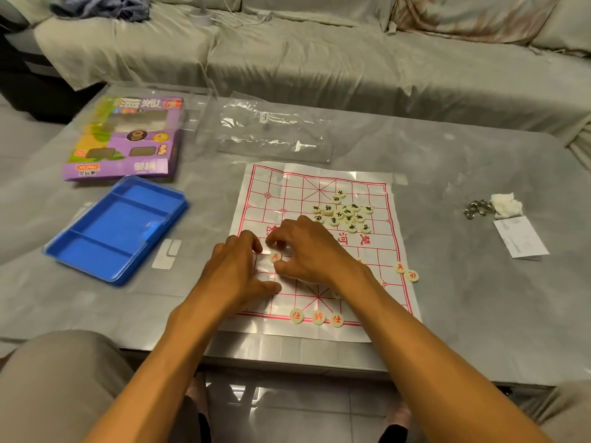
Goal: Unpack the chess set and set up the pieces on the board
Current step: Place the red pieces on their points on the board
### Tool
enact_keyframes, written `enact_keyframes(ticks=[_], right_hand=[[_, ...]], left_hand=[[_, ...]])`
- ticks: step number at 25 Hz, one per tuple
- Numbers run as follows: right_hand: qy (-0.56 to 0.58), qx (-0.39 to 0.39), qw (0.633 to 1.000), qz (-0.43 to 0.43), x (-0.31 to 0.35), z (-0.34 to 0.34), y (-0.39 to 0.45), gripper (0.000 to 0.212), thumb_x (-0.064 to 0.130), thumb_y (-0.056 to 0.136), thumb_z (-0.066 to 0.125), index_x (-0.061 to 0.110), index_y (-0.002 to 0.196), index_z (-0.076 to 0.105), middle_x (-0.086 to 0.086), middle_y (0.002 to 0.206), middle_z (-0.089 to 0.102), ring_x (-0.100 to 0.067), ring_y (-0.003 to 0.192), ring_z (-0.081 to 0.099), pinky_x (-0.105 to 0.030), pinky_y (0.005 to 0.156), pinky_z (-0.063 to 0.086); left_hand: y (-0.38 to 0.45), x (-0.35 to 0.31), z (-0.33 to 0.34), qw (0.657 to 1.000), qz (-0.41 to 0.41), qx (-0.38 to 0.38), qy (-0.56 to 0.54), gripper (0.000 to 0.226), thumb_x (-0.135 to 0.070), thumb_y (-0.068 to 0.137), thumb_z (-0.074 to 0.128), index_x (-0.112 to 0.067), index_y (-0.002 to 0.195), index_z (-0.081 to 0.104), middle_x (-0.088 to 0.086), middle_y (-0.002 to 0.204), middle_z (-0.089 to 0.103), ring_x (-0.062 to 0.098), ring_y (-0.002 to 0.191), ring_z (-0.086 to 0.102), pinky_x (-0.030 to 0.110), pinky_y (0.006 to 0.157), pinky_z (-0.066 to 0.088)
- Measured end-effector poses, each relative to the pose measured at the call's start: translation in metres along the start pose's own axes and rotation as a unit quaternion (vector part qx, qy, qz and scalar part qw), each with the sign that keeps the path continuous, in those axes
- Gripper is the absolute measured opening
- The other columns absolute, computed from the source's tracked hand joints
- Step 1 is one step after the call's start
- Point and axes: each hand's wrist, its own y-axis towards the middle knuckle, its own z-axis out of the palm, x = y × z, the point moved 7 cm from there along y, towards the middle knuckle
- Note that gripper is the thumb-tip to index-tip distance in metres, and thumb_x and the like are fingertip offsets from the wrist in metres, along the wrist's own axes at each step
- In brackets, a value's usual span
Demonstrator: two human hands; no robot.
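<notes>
A white sheet board [377, 199] with red lines lies on the table. Several black-lettered pieces [343, 212] sit in a heap on its far half. Three red-lettered pieces [316, 317] stand in a row on the near edge line, and two more [405, 271] lie at the right border. My right hand [307, 247] curls its fingers around a red-lettered piece [275, 257] lying on the board's left side. My left hand [236, 266] rests flat on the board's left edge, fingers apart, holding nothing.
A blue compartment tray [118, 228] with a clear lid sits to the left, and a purple game box [128, 139] behind it. A clear plastic bag [271, 129] lies beyond the board. Metal rings [478, 208], a tissue and a paper slip are at the right. A sofa runs behind the table.
</notes>
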Motion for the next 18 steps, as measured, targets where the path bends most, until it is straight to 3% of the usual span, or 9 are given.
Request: enact_keyframes(ticks=[3,9,11,15,18], right_hand=[[0.006,-0.025,0.999,0.025,-0.003,0.003,-0.003,0.03,0.041,0.078,0.067,0.024,0.102,0.067,0.003,0.099,0.064,-0.016,0.09,0.051,-0.037,0.078,0.05],[0.006,-0.022,0.999,0.023,-0.004,0.003,-0.006,0.032,0.041,0.086,0.063,0.025,0.114,0.066,0.003,0.109,0.064,-0.016,0.1,0.051,-0.031,0.082,0.044],[0.038,-0.062,0.997,0.034,-0.008,-0.014,-0.017,0.036,0.043,0.086,0.063,0.025,0.117,0.064,0.005,0.111,0.064,-0.014,0.101,0.049,-0.03,0.084,0.04],[0.135,-0.158,0.965,0.162,-0.073,-0.059,-0.083,0.018,0.029,0.092,0.06,0.024,0.108,0.067,0.009,0.105,0.065,-0.004,0.09,0.053,-0.022,0.084,0.047],[0.142,-0.082,0.957,0.238,-0.114,-0.053,-0.134,0.015,0.027,0.094,0.057,0.031,0.106,0.066,0.01,0.111,0.063,-0.008,0.089,0.06,-0.025,0.08,0.056]], left_hand=[[0.002,0.001,0.002,1.0,-0.005,0.004,0.006,0.064,-0.05,0.066,0.081,-0.033,0.109,0.036,-0.004,0.122,0.048,0.011,0.098,0.042,0.024,0.077,0.042],[0.002,0.005,0.002,1.0,-0.008,0.0,0.012,0.064,-0.052,0.065,0.08,-0.036,0.107,0.036,-0.006,0.12,0.048,0.011,0.097,0.042,0.024,0.075,0.042],[0.003,0.007,-0.001,1.0,-0.008,0.003,0.006,0.064,-0.053,0.064,0.081,-0.037,0.106,0.036,-0.007,0.116,0.046,0.012,0.097,0.043,0.026,0.075,0.045],[0.003,0.004,0.0,1.0,0.009,0.018,0.01,0.061,-0.054,0.064,0.08,-0.037,0.106,0.039,-0.013,0.107,0.039,0.013,0.099,0.044,0.03,0.078,0.047],[0.002,0.0,0.001,0.999,0.013,0.021,0.021,0.057,-0.055,0.064,0.079,-0.037,0.105,0.042,-0.013,0.107,0.039,0.013,0.101,0.046,0.03,0.079,0.048]])
